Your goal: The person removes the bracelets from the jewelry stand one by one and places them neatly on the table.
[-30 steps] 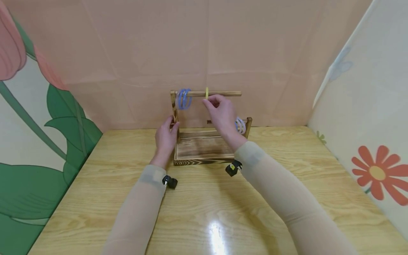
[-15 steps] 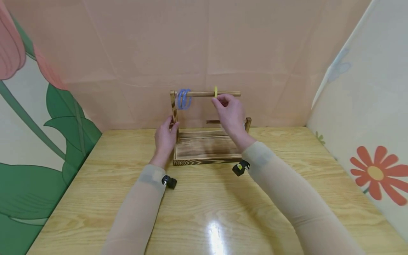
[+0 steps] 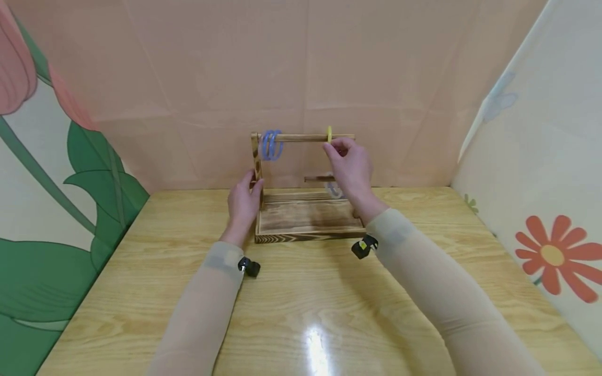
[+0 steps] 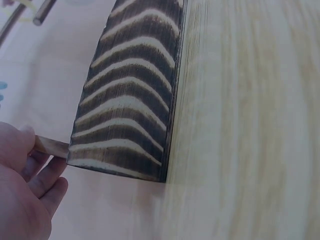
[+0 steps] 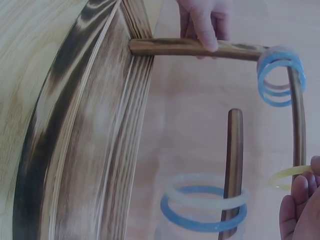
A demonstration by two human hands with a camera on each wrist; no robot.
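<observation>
Hands apart: right hand (image 3: pixel 350 164) pinching yellow ring (image 3: pixel 329 134); left hand (image 3: pixel 243 201) gripping stand post (image 3: pixel 256 156); blue rings (image 3: pixel 271 144) alongside.

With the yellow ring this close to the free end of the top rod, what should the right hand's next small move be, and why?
Probably keep sliding the yellow ring rightward, off the open end of the top rod. The right hand pinches the ring near that end, only a short stretch of rod lies beyond it, and the left hand grips the rack's post, steadying it.
</observation>
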